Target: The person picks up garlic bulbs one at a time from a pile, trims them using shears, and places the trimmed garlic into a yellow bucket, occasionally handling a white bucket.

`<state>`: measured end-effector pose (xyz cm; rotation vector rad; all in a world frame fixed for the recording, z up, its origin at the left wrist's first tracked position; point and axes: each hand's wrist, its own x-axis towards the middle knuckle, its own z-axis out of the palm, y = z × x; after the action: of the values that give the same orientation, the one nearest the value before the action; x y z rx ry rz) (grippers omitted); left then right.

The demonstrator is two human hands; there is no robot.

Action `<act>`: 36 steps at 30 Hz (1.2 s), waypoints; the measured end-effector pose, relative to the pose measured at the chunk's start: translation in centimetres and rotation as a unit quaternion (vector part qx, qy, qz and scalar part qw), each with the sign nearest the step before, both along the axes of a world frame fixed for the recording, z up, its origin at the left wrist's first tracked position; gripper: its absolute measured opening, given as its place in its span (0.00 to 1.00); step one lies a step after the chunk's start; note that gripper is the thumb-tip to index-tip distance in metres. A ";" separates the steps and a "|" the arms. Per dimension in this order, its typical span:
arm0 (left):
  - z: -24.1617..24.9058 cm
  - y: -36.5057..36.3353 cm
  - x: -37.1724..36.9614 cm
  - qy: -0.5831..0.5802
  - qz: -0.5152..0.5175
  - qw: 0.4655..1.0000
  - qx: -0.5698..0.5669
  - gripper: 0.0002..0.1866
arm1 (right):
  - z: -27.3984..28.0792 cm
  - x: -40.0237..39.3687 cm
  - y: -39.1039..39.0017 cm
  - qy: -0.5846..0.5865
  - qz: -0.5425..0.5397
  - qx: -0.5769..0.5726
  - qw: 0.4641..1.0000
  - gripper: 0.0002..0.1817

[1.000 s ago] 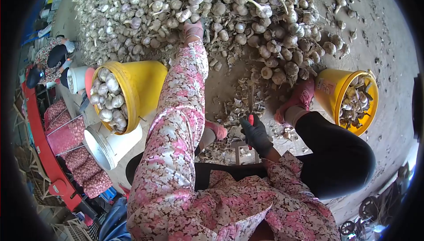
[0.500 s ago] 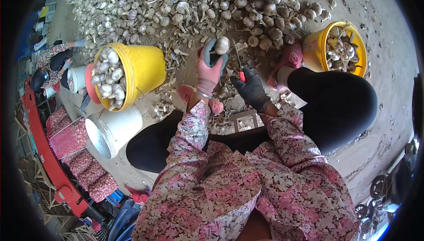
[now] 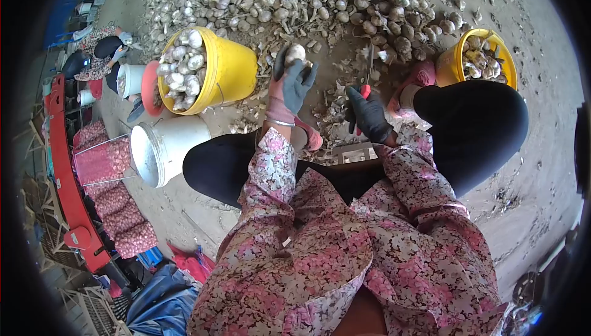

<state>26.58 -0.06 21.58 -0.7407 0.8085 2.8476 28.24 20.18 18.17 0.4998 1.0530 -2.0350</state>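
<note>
My left hand (image 3: 291, 86), in a pink and grey glove, holds a garlic bulb (image 3: 295, 53) between thumb and fingers, its round pale end facing up. The bulb is held over the floor, to the right of a yellow bucket (image 3: 237, 71) full of trimmed garlic bulbs (image 3: 184, 68). In a dark glove, my right hand (image 3: 369, 116) is closed around red-handled shears (image 3: 365, 91), whose narrow blade points away from me. The shears stand apart from the bulb. Most of their handles are hidden in my palm.
A large garlic heap (image 3: 265, 3) spreads ahead. Another yellow bucket (image 3: 449, 60) with garlic stands by my right foot; a white bucket (image 3: 178, 142) lies left. A small grey-framed object (image 3: 354, 153) sits between my legs. Further left are a co-worker (image 3: 101, 52) and filled net bags (image 3: 117, 210).
My left hand has shifted left with the bulb, its fingers now more spread across the front. My right hand has moved right with the shears, away from the bulb. The view has turned slightly.
</note>
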 end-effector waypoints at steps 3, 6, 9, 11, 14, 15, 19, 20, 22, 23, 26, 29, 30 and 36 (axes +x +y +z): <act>0.9 0.5 1.5 0.059 0.005 0.922 -0.383 0.37 | 0.1 -0.3 0.2 0.446 0.059 0.303 0.840 0.25; -0.7 0.8 2.0 0.107 -0.038 0.871 -0.478 0.40 | 2.4 -1.0 0.2 0.522 0.158 0.459 0.702 0.31; -1.0 1.9 2.0 0.080 -0.035 0.794 -0.602 0.43 | 3.3 -1.1 0.6 0.538 0.176 0.496 0.658 0.35; -1.3 1.7 2.0 0.069 -0.036 0.740 -0.668 0.43 | 2.7 -1.1 0.6 0.536 0.198 0.525 0.631 0.36; -1.7 0.8 2.2 -0.021 -0.144 0.754 -0.640 0.39 | 1.5 -0.7 0.1 0.539 0.216 0.486 0.653 0.38; -3.6 0.3 2.4 0.003 -0.124 0.743 -0.657 0.37 | 1.4 -0.7 -0.2 0.516 0.249 0.474 0.668 0.39; -2.7 1.1 2.3 0.005 -0.093 0.761 -0.642 0.37 | 2.1 -0.6 -0.9 0.463 0.292 0.442 0.711 0.39; -1.9 1.5 2.1 0.002 -0.092 0.788 -0.609 0.37 | 1.8 -0.4 -1.0 0.459 0.290 0.444 0.713 0.39; -1.8 2.1 1.9 0.001 -0.096 0.814 -0.573 0.37 | 1.5 0.0 -1.0 0.453 0.249 0.421 0.745 0.40; -2.1 2.2 1.9 0.010 -0.075 0.809 -0.582 0.37 | 1.6 0.0 -0.9 0.450 0.245 0.424 0.747 0.40; -2.6 1.9 2.0 0.008 -0.091 0.782 -0.617 0.38 | 2.7 0.0 -0.6 0.447 0.262 0.426 0.741 0.41; -3.3 1.1 2.6 0.004 -0.133 0.732 -0.668 0.38 | 3.2 0.5 -0.6 0.407 0.309 0.416 0.752 0.41; -3.8 1.0 2.7 0.017 -0.140 0.705 -0.695 0.37 | 2.7 0.5 -0.5 0.415 0.311 0.414 0.748 0.39; -2.1 2.4 4.0 0.017 -0.139 0.706 -0.695 0.37 | -0.2 1.8 0.2 0.471 0.270 0.414 0.731 0.21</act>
<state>30.60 2.34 19.50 -0.4732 2.7497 1.4937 29.99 20.43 17.95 -0.5084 2.3991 -1.1084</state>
